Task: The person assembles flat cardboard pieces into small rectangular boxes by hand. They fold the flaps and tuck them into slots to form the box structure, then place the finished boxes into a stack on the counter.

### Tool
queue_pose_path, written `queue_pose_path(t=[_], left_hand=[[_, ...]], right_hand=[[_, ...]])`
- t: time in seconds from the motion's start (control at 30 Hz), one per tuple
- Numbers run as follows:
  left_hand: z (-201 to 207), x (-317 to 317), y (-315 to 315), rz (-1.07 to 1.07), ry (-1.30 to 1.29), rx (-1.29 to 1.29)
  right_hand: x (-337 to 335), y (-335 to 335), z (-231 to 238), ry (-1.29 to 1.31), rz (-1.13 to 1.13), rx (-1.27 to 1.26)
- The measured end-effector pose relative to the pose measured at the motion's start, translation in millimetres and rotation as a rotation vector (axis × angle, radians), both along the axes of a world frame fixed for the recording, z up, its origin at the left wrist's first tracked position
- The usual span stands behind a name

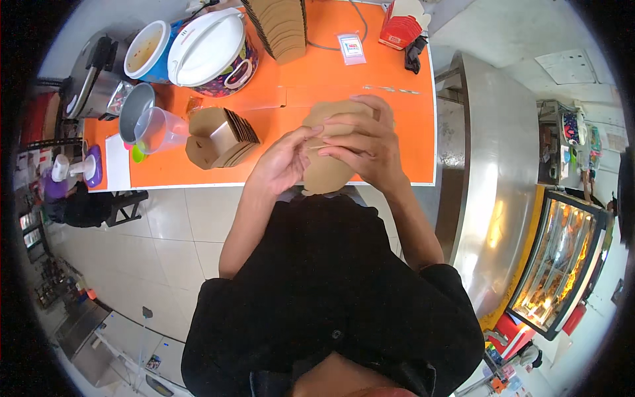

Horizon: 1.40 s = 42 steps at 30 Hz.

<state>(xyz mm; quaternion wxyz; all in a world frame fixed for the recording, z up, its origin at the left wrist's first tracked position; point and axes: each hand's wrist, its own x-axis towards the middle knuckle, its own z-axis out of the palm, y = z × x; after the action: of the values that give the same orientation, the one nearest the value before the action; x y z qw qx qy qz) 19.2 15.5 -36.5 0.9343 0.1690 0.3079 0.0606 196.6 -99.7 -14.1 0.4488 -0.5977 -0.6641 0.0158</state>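
Note:
A brown cardboard food-box blank (329,173) with rounded ends is held over the front edge of the orange table, close to my chest. My left hand (286,159) pinches its left side, thumb and fingertips near the middle crease. From the other side, my right hand (372,142) grips the blank, fingers bent across its upper face. Some of my right fingertips are hidden by the card. Left of my hands sits a nested stack of folded brown boxes (215,142). A taller stack of brown cardboard (281,30) stands at the back.
The orange table (254,173) carries a lidded patterned tub (211,53), a blue-white bucket (147,51), a clear plastic jug (162,129) and a grey bowl (137,109). Red cartons (402,28) and a small packet (352,49) lie at the back right. A metal counter (493,178) stands right.

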Motion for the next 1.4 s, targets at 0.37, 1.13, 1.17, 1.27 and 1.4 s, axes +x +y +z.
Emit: queue_pose_path(t=[0.37, 1.13, 1.17, 1.27, 1.4], left_hand=[[-14, -10, 10, -0.065, 0.014, -0.048], [28, -11, -31, 0.049, 0.057, 0.940], [32, -8, -32, 0.051, 0.080, 0.885], [42, -2, -34, 0.083, 0.109, 0.754], [43, 2, -39, 0.183, 0.028, 0.595]], right_hand=[[5, 0, 14, 0.168, 0.068, -0.228], [3, -16, 9, 0.395, -0.168, 0.000], [1, -15, 9, 0.339, -0.169, 0.019], [-2, -13, 9, 0.165, -0.086, 0.077], [4, -10, 13, 0.121, -0.013, 0.056]])
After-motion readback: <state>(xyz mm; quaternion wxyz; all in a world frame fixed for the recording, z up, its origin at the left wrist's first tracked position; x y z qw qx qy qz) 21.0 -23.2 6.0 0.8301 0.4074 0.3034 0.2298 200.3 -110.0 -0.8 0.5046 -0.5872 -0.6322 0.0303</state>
